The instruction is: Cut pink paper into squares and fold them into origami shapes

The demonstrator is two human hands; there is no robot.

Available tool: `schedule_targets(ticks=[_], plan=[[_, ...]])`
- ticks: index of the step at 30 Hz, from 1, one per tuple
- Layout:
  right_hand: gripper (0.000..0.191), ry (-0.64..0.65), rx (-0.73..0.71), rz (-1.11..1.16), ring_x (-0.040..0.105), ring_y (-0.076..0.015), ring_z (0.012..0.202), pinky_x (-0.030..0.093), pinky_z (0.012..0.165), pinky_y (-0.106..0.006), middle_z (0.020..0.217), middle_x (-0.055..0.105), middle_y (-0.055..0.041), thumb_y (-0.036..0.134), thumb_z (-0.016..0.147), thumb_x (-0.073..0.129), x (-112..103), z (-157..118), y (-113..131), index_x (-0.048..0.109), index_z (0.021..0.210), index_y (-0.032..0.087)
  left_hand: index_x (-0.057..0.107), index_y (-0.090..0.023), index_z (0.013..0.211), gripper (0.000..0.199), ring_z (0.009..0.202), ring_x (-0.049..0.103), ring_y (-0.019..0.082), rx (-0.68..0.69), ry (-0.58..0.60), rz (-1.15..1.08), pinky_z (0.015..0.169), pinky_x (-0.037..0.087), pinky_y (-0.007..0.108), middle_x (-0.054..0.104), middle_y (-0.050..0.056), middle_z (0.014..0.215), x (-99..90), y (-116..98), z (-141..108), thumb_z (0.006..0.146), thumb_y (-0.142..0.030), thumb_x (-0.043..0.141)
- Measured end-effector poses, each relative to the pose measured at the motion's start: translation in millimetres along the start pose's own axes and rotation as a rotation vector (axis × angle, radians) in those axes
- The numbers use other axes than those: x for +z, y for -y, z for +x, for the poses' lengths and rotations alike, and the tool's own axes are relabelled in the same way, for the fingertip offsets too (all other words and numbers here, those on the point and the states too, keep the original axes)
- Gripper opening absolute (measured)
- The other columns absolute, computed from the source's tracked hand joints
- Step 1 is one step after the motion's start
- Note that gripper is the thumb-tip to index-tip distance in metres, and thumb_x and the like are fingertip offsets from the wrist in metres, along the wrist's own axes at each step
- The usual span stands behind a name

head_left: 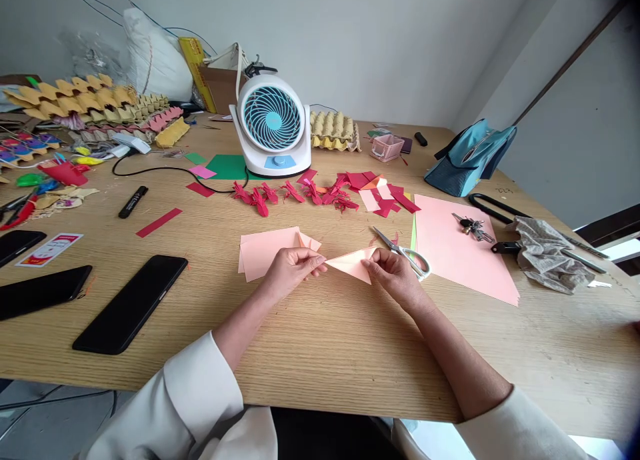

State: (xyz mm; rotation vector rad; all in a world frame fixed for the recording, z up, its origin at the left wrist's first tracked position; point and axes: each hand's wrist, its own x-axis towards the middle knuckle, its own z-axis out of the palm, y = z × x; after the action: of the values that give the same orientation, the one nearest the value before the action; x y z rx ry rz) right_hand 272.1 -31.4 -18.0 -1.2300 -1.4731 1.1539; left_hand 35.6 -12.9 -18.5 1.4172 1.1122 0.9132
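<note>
Between both hands, just above the table, is a small piece of light pink paper folded into a pointed, kite-like shape. My left hand pinches its narrow tip at the left. At its wider right end, my right hand grips it between thumb and fingers. Behind my left hand lie pink paper sheets, with a small folded pink piece at their right edge. Scissors with white handles rest just beyond my right hand, partly hidden by it. Several folded red paper figures lie farther back.
A white fan stands at the back, its cable running left. Large pink sheets with keys on them lie right, near a blue bag. Phones lie left. Red paper scraps and egg cartons are behind.
</note>
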Motion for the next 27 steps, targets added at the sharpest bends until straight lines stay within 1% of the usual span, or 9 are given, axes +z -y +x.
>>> schedule_targets(ticks=[4,6,8,11,13,15,20,24,27], plan=[[0.043,-0.074,-0.005,0.004,0.035,-0.0101,0.048,0.025,0.046,-0.026,0.052,0.045,0.0033,0.059,0.075,0.066,-4.3,2.3,0.0,0.047,0.064,0.021,0.07,-0.017,0.083,0.026,0.063,0.057,0.012,0.204,-0.197,0.112,0.053,0.042,0.022,0.071,0.005,0.08,-12.6,0.5,6.9,0.083,-0.041,0.062],[0.044,-0.107,-0.012,-0.031,0.035,-0.0102,0.048,0.025,0.047,-0.026,0.052,0.046,0.0026,0.059,0.076,0.065,-5.9,2.9,0.0,0.047,0.063,0.021,0.068,-0.018,0.086,0.018,0.067,0.058,0.012,0.3,-0.32,0.247,0.057,0.045,0.023,0.07,0.004,0.086,-16.7,2.7,10.1,0.083,-0.034,0.062],[0.044,-0.135,-0.014,-0.071,0.035,-0.0102,0.049,0.025,0.047,-0.026,0.052,0.047,0.0023,0.059,0.077,0.063,-6.8,3.0,0.1,0.047,0.062,0.021,0.067,-0.02,0.093,0.015,0.075,0.059,0.014,0.366,-0.366,0.406,0.061,0.048,0.024,0.068,0.005,0.095,-18.6,6.5,12.6,0.08,-0.027,0.065],[0.043,-0.155,-0.003,-0.139,0.035,-0.0103,0.048,0.025,0.047,-0.026,0.051,0.047,0.0022,0.057,0.078,0.061,-6.9,2.4,1.1,0.047,0.062,0.021,0.065,-0.022,0.102,0.026,0.092,0.061,0.018,0.466,-0.309,0.628,0.076,0.051,0.03,0.066,0.005,0.104,-18.4,12.7,14.9,0.077,-0.018,0.067],[0.042,-0.157,0.001,-0.177,0.035,-0.0105,0.048,0.025,0.047,-0.026,0.051,0.048,0.002,0.057,0.079,0.06,-6.6,2.0,2.0,0.047,0.062,0.021,0.065,-0.022,0.098,0.022,0.102,0.059,0.021,0.519,-0.283,0.727,0.087,0.048,0.035,0.066,0.005,0.102,-17.8,15.5,15.5,0.079,-0.013,0.064],[0.042,-0.148,-0.001,-0.183,0.035,-0.0109,0.048,0.025,0.047,-0.026,0.051,0.048,0.0018,0.057,0.08,0.059,-6.3,1.8,2.3,0.046,0.063,0.021,0.066,-0.022,0.09,0.015,0.1,0.06,0.021,0.531,-0.29,0.767,0.087,0.047,0.034,0.066,0.004,0.096,-17.6,16.8,15.3,0.081,-0.012,0.059],[0.044,-0.139,-0.033,-0.163,0.035,-0.012,0.048,0.025,0.047,-0.027,0.052,0.046,0.0015,0.06,0.08,0.058,-6.5,2.7,-0.9,0.045,0.062,0.022,0.066,-0.021,0.084,0.014,0.082,0.062,0.016,0.499,-0.281,0.748,0.068,0.045,0.026,0.065,0.003,0.091,-16.3,13.1,12.4,0.085,-0.014,0.053],[0.044,-0.16,-0.04,-0.159,0.035,-0.0121,0.048,0.025,0.047,-0.027,0.051,0.047,0.0013,0.059,0.081,0.058,-7.3,3.8,-4.9,0.044,0.062,0.022,0.065,-0.022,0.086,0.017,0.087,0.061,0.018,0.546,-0.2,0.669,0.076,0.046,0.028,0.065,0.004,0.09,-11.2,4.4,7.2,0.085,-0.012,0.051],[0.04,-0.203,-0.036,-0.12,0.037,-0.012,0.048,0.027,0.048,-0.027,0.052,0.049,0.0016,0.056,0.082,0.059,-9.1,4.9,-8.2,0.045,0.065,0.022,0.064,-0.021,0.085,0.015,0.092,0.062,0.019,0.594,-0.192,0.508,0.084,0.048,0.032,0.067,0.006,0.091,-7.6,-2.8,2.2,0.084,-0.011,0.053]])
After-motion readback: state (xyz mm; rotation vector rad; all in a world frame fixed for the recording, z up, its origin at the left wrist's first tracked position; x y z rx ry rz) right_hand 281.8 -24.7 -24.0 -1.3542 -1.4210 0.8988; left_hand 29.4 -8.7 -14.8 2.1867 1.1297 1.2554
